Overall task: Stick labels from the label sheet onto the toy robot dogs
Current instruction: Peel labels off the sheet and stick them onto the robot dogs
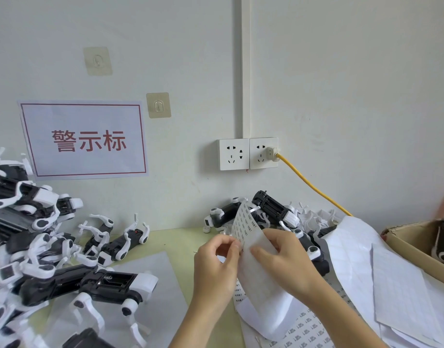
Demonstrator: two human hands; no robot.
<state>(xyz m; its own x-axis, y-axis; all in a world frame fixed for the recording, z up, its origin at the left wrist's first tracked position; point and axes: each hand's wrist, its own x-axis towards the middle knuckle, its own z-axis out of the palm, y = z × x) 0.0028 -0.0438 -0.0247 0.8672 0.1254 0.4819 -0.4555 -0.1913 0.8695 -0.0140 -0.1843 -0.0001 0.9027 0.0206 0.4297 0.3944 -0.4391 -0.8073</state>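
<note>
A curled white label sheet (248, 229) with rows of small printed labels stands upright at centre. My right hand (286, 262) holds it from behind, fingers pressed on its back. My left hand (216, 264) pinches at the sheet's left edge, thumb and forefinger together on a small label. Black-and-white toy robot dogs (90, 285) lie belly-up in a heap on the left. More toy dogs (271, 209) lie behind the sheet against the wall.
Loose label sheets (304, 330) and peeled backing paper (366, 262) cover the right of the green table (180, 237). A cardboard box (412, 237) holding a dog sits far right. A yellow cable (314, 187) runs from the wall socket (248, 153).
</note>
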